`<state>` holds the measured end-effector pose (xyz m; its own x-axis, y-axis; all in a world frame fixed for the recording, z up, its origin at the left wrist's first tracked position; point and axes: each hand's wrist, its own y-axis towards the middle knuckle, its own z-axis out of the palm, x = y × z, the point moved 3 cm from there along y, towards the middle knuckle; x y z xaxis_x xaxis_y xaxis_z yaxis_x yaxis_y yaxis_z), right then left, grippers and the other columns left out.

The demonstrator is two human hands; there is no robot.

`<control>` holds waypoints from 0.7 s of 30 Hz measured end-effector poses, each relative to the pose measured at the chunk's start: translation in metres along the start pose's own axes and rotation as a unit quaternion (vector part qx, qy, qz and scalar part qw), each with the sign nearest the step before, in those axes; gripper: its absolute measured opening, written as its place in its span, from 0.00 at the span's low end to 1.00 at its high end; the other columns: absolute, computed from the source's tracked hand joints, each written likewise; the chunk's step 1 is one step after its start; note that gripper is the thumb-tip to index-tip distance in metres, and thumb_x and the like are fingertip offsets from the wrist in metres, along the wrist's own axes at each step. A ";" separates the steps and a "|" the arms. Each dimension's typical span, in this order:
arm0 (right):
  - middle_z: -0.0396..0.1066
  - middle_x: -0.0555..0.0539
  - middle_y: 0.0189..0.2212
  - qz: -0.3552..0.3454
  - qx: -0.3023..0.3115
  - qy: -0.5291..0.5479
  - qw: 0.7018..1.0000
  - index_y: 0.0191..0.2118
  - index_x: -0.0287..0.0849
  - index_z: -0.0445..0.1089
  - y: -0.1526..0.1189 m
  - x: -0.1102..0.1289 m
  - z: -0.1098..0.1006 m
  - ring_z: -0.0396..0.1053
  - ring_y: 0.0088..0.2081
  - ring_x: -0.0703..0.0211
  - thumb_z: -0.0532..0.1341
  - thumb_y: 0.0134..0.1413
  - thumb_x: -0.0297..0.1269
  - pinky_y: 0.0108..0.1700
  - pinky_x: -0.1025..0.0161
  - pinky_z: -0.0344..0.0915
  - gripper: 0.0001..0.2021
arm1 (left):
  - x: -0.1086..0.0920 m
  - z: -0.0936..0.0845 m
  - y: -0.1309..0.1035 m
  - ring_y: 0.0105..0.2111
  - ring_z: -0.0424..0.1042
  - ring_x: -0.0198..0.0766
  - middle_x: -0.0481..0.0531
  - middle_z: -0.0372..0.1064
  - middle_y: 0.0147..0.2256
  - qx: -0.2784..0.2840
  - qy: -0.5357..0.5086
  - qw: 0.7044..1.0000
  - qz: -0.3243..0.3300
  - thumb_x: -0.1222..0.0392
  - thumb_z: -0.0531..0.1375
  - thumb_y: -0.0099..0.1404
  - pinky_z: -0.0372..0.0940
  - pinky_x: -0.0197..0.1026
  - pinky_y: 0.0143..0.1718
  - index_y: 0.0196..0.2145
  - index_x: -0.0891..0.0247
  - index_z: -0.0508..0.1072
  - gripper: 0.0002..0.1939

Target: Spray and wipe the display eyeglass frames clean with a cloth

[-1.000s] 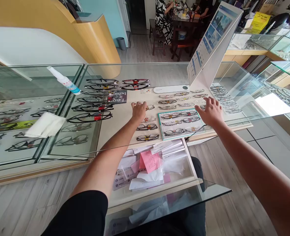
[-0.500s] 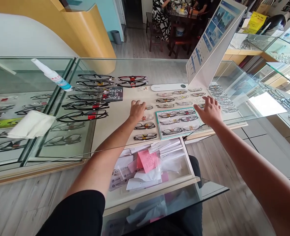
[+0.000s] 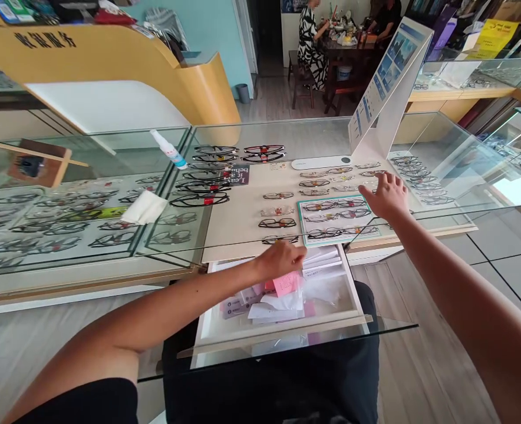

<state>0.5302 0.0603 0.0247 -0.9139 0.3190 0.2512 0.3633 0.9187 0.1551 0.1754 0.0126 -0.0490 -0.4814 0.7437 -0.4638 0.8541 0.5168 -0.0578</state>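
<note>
Above the front of the open drawer [image 3: 278, 347], my left hand [image 3: 282, 259] is closed with its fingers curled under. Whatever it holds, if anything, is hidden. Pink paper [image 3: 287, 284] and white paper slips [image 3: 276, 315] lie in the drawer beneath it. My right hand [image 3: 388, 197] rests, fingers spread, on the glass countertop [image 3: 251, 218], right of a teal-edged tray [image 3: 301, 227] of eyeglasses. Just beyond the left hand are black-framed eyeglasses [image 3: 277, 223] under the glass.
A white squeeze bottle [image 3: 168, 149] and a folded white cloth [image 3: 144, 207] lie on the glass at left. A display board [image 3: 388, 88] stands at the back. Dark eyeglasses [image 3: 201, 200] form a column at left. Two people sit at a far table.
My left hand has left the glass, moving toward me over the drawer, and its fingers have curled closed. My right hand stays on the glass. The view has tilted up and shifted left.
</note>
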 end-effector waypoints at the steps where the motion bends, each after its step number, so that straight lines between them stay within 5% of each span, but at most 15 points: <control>1: 0.62 0.28 0.79 -0.001 0.000 0.002 1.000 0.78 0.38 0.63 0.000 0.000 0.000 0.57 0.79 0.22 0.52 0.72 0.64 0.78 0.28 0.56 0.42 | -0.019 -0.005 -0.011 0.28 0.72 0.41 0.48 0.74 0.26 0.007 -0.037 0.999 0.021 0.65 0.59 0.72 0.67 0.45 0.38 0.32 0.54 0.71 0.09; 5: 0.63 0.27 0.78 -0.008 -0.007 0.021 1.000 0.76 0.38 0.65 0.000 0.001 0.002 0.58 0.77 0.22 0.53 0.71 0.64 0.78 0.28 0.56 0.41 | -0.077 -0.058 -0.034 0.24 0.69 0.38 0.46 0.73 0.24 0.002 -0.077 0.992 0.099 0.61 0.60 0.76 0.69 0.44 0.39 0.31 0.54 0.70 0.12; 8: 0.63 0.27 0.78 -0.009 -0.007 0.026 1.000 0.75 0.38 0.65 0.001 0.001 0.003 0.58 0.77 0.21 0.53 0.71 0.64 0.78 0.27 0.56 0.41 | -0.078 -0.118 -0.027 0.31 0.76 0.40 0.48 0.79 0.30 -0.081 -0.010 0.992 0.097 0.60 0.59 0.76 0.72 0.45 0.47 0.32 0.54 0.75 0.13; 12: 0.62 0.26 0.79 -0.008 0.003 0.027 1.000 0.76 0.35 0.65 0.001 0.002 0.003 0.58 0.78 0.22 0.53 0.71 0.64 0.79 0.29 0.56 0.43 | -0.026 -0.196 0.000 0.37 0.81 0.41 0.46 0.82 0.35 -0.217 0.092 0.971 0.031 0.55 0.61 0.75 0.73 0.44 0.49 0.33 0.56 0.80 0.12; 15: 0.61 0.26 0.79 -0.005 0.011 0.025 1.000 0.77 0.33 0.64 0.001 0.004 0.002 0.58 0.78 0.23 0.53 0.71 0.64 0.79 0.31 0.56 0.44 | 0.030 -0.238 0.022 0.40 0.81 0.44 0.50 0.83 0.38 -0.238 0.165 0.957 -0.023 0.54 0.62 0.73 0.72 0.47 0.50 0.36 0.60 0.84 0.13; 21: 0.60 0.26 0.81 -0.009 0.017 0.017 1.000 0.79 0.33 0.61 0.000 0.006 0.002 0.55 0.80 0.24 0.51 0.74 0.63 0.80 0.31 0.54 0.43 | 0.127 -0.272 0.065 0.59 0.78 0.57 0.57 0.85 0.52 -0.212 0.244 0.937 -0.135 0.55 0.63 0.74 0.69 0.56 0.63 0.45 0.57 0.89 0.13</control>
<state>0.5243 0.0625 0.0245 -0.9129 0.2952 0.2820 0.3405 0.9316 0.1270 0.1168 0.2560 0.1292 -0.7902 0.6125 -0.0184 0.5821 0.7597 0.2900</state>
